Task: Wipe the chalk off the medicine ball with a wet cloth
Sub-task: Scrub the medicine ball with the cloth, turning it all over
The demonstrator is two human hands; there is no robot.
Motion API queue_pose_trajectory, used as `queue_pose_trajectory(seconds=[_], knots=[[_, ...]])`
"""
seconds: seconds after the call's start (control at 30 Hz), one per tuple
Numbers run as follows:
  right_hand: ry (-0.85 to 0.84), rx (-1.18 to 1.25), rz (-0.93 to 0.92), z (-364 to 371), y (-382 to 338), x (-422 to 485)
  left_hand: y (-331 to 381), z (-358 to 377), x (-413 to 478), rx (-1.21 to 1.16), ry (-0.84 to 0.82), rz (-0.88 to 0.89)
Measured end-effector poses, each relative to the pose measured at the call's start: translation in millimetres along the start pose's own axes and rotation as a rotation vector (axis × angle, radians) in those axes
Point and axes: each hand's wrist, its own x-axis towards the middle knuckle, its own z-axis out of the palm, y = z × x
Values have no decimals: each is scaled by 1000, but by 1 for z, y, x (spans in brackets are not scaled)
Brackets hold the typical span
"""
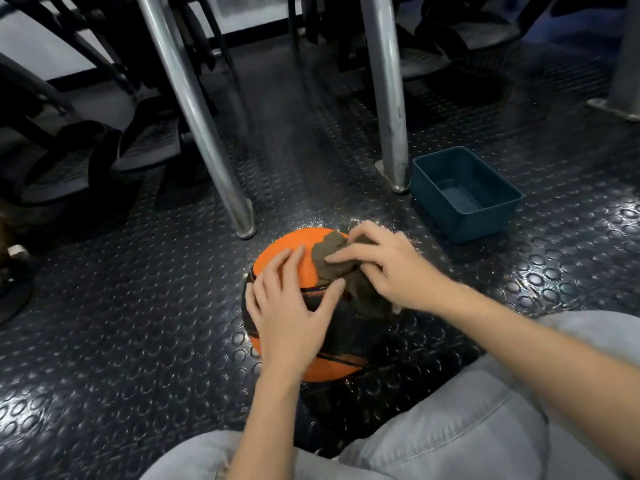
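Note:
An orange and black medicine ball [287,244] sits on the studded black floor between my knees. My left hand [291,306] lies spread over its near left side, fingers straight, steadying it. On the ball's top right lies a crumpled brown-grey cloth [329,254]. My right hand [384,268] presses down on that cloth with fingers bent over it. The rest of the cloth hangs down the ball's right side under my palm. No chalk marks are plain on the visible orange surface.
A dark teal plastic tub [464,192] stands on the floor to the right, beyond the ball. Two metal legs [207,133] [388,98] rise just behind the ball. Other people's sandalled feet [104,150] stand at the left and back. My grey-trousered knees [467,427] flank the ball.

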Motion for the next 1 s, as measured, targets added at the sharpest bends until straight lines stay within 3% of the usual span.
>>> queue_pose_trajectory(seconds=[0.17,0.2,0.3,0.37,0.4,0.47,0.53,0.6,0.67,0.7,0.77,0.83,1.0], knots=[[-54,-268,466,-17,33,14,-15,-6,10,-31,-49,-2],[38,-215,446,-20,29,16,-17,-6,12,-41,-48,0],[310,78,102,-21,0,16,-19,-5,12,-80,-33,32],[215,48,-19,-12,-6,12,-21,-6,10,-102,-43,97],[122,-9,34,-7,0,10,-22,-6,10,-113,-54,132],[-66,-147,307,-6,24,7,-21,-8,9,-137,-99,186],[-99,-261,509,-19,38,7,-23,-10,8,-130,-128,222],[92,-210,517,-28,37,11,-21,-14,6,-134,-97,217],[342,9,321,-29,18,11,-14,-18,4,-290,-33,147],[381,132,185,-27,7,9,-9,-19,3,-373,1,114],[282,111,-25,-12,-10,1,-2,-17,0,-299,29,82],[185,-89,-69,3,-9,0,-2,-12,-3,-74,-38,64],[-31,-263,440,-12,35,13,-12,-8,1,-41,-94,62]])
